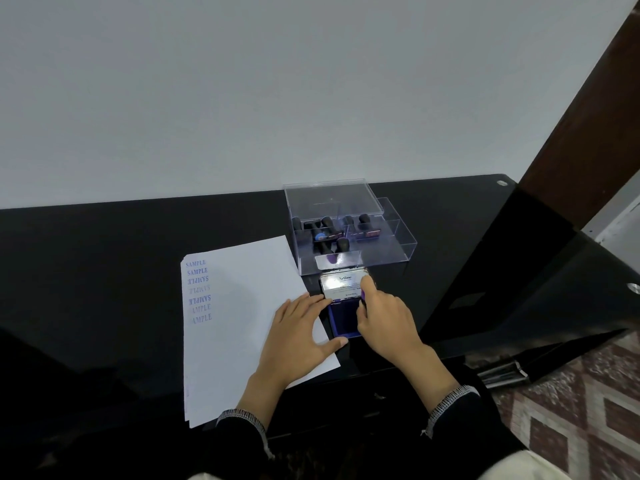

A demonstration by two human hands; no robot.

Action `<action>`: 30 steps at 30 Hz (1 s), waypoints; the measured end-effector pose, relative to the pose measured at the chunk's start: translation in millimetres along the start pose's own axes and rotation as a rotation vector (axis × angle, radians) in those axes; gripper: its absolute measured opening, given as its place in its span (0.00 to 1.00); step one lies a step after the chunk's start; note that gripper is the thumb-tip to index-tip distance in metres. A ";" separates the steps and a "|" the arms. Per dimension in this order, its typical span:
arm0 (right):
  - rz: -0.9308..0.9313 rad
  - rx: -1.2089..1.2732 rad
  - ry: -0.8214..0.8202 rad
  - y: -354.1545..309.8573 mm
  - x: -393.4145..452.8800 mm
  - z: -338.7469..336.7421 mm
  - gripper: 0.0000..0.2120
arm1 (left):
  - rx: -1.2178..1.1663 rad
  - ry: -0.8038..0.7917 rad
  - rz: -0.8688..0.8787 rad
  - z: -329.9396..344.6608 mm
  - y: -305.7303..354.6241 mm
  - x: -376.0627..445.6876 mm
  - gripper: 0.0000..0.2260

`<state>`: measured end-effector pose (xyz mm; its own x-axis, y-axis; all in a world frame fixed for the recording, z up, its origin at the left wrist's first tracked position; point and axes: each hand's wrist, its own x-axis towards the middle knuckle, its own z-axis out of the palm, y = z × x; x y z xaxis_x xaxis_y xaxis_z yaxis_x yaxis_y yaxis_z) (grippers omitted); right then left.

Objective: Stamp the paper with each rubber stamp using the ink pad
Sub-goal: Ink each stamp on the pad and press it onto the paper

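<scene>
On the glossy black counter point(104, 237), the left hand point(298, 337) lay flat, fingers straight, on the white paper point(239, 306) bearing seven blue prints. The right hand point(384, 317) gripped the shiny-lidded pad point(341, 308). Perhaps five stamps point(329, 233) filled the clear box point(391, 251).

Black glossy table point(138, 237), pale wall point(277, 81) behind it, brown wooden post point(588, 133) beside its right end, patterned floor point(571, 410) below its right edge

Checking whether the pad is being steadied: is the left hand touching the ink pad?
Touching. The head view shows the left hand with fingertips on the ink pad at its left edge and thumb at its near corner.
</scene>
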<state>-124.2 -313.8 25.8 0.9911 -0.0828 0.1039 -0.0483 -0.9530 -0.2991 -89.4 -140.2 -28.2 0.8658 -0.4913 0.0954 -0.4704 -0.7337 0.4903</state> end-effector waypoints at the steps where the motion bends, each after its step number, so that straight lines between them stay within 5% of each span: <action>1: 0.010 0.012 -0.003 0.7 0.5 0.4 0.07 | 0.002 0.000 0.000 -0.1 0.2 -0.2 0.34; 8: 0.075 0.209 -0.022 10.6 1.7 3.3 0.08 | 0.012 -0.002 -0.003 0.8 -0.7 0.3 0.34; 30: 0.087 0.176 -0.006 5.5 -0.2 2.5 0.08 | -0.012 0.003 0.009 -0.5 1.6 -1.1 0.34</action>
<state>-124.3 -318.2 21.7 0.9850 -0.1600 0.0648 -0.1116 -0.8767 -0.4680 -91.0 -140.6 -27.2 0.8620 -0.4964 0.1028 -0.4762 -0.7234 0.4998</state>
